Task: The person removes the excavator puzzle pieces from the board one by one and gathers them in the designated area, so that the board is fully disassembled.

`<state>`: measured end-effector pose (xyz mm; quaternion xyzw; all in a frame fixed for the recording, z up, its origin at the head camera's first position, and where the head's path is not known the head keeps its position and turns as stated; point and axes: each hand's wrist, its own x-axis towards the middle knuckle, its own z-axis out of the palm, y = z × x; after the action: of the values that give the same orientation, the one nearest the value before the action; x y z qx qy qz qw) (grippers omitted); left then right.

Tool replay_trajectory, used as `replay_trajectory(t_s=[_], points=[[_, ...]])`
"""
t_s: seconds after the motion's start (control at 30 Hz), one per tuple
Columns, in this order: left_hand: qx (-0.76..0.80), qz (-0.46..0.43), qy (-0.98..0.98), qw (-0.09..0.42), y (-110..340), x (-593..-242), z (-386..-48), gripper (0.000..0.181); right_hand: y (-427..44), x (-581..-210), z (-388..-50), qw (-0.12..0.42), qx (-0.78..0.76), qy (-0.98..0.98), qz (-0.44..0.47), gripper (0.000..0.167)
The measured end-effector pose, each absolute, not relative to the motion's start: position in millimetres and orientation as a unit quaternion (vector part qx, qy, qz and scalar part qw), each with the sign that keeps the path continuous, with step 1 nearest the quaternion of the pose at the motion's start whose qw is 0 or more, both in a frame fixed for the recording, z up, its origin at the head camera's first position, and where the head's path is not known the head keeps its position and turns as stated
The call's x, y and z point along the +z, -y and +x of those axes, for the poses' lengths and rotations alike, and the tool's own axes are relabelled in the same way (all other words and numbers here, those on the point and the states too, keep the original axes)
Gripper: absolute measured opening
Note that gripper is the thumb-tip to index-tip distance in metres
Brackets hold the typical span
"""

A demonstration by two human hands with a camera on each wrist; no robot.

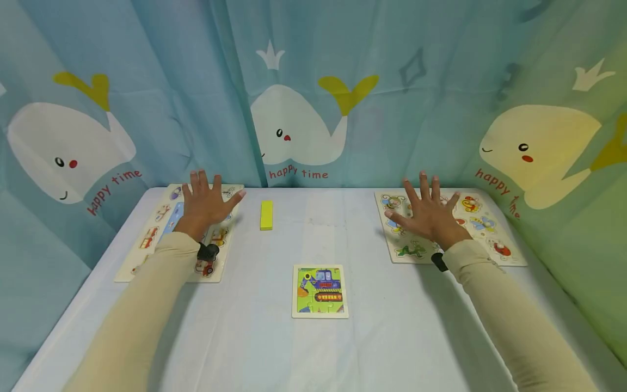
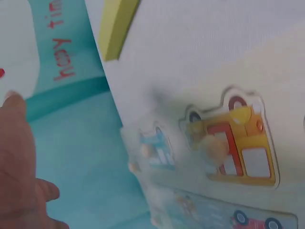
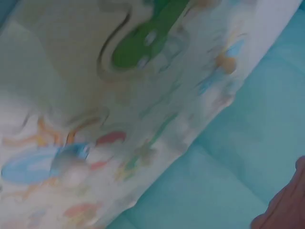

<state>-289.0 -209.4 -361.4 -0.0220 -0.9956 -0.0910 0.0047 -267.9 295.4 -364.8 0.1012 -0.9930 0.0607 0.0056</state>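
In the head view, my left hand (image 1: 203, 204) is spread over the vehicle puzzle board (image 1: 166, 247) at the left, fingers straight and holding nothing. Part of that hand (image 2: 19, 167) shows at the left edge of the left wrist view, beside the board's orange vehicle piece (image 2: 233, 143). Over the insect puzzle board (image 1: 511, 258) at the right, my right hand (image 1: 431, 215) has its fingers spread and holds nothing. The right wrist view catches a bit of it (image 3: 286, 205) in the lower right corner, with a green piece (image 3: 143, 45) on the board. Whether either hand touches its board, I cannot tell.
A square digger puzzle (image 1: 320, 291) lies at the middle of the white-covered table (image 1: 318, 354). Farther back, a yellow block (image 1: 266, 215) lies right of the vehicle board. A blue curtain (image 1: 303, 65) with whale prints hangs along the table's back and sides.
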Motion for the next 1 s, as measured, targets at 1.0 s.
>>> replay_trajectory(t_s=[1.0], points=[[-0.262,-0.237,0.935,-0.020,154,-365,-208,0.060,-245,-383,-238,0.034,0.272,0.924,0.267,0.057]])
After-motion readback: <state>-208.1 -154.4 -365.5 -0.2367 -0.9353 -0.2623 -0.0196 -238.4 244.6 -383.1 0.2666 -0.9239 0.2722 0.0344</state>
